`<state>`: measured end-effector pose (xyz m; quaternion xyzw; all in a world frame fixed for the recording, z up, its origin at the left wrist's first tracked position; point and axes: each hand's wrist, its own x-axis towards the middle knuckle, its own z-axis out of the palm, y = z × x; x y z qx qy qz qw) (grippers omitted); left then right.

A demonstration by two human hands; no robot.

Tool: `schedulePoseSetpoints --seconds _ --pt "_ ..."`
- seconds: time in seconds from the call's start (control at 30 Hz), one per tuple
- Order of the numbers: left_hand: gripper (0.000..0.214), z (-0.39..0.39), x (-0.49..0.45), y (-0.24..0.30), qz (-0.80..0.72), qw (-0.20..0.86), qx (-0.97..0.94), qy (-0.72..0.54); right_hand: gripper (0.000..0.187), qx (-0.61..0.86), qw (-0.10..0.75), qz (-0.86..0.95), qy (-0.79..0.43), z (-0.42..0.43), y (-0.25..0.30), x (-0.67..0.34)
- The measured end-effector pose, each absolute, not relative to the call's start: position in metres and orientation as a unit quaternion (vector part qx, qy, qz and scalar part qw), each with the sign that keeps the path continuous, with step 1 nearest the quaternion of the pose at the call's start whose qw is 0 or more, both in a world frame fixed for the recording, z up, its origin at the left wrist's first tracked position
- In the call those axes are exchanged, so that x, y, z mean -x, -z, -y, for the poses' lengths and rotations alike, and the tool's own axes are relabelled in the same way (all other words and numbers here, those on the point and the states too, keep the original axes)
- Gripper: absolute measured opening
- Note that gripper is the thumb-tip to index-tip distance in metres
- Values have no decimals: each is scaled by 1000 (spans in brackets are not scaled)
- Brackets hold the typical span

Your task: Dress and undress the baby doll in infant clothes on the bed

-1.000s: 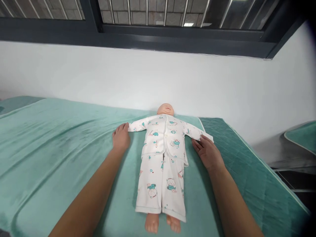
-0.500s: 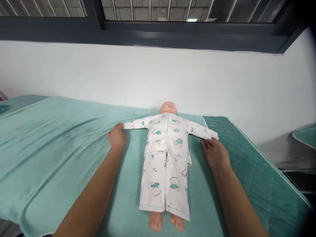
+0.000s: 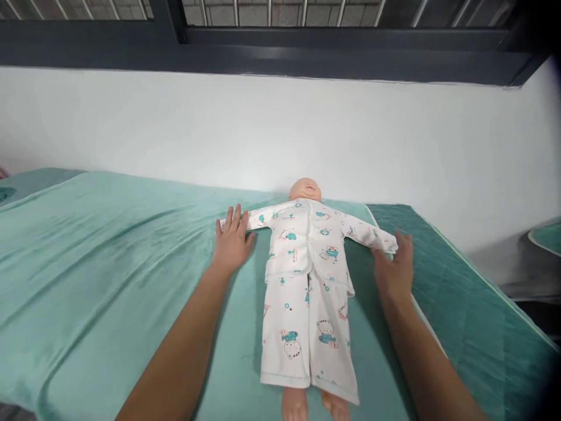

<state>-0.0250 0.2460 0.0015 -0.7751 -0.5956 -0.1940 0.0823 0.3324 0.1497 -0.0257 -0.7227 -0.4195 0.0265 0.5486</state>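
A baby doll [image 3: 305, 189] lies on its back, arms stretched out sideways, its bare feet toward me. It wears a white printed long-sleeved top [image 3: 302, 240] and matching white trousers [image 3: 309, 333]. My left hand [image 3: 232, 241] rests flat with fingers spread over the end of the sleeve on the left. At the cuff of the other sleeve is my right hand [image 3: 394, 266], thumb and fingers apart on either side of the cuff. Whether it touches the cloth I cannot tell.
A light green blanket [image 3: 109, 263] with folds covers the surface beneath the doll. To the right lies a darker green quilted cover [image 3: 473, 304]. A white wall [image 3: 263, 128] rises behind, under a dark window frame [image 3: 328, 55] with metal bars.
My left hand has opened from its closed hold at the cuff and now lies flat over the sleeve end. My right hand has opened around the other cuff. The view has shifted slightly.
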Motion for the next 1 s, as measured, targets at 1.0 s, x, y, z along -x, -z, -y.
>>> schedulePoseSetpoints --seconds 1.0 --pt "57 -165 30 -13 694 42 695 183 46 683 362 630 75 -61 16 -275"
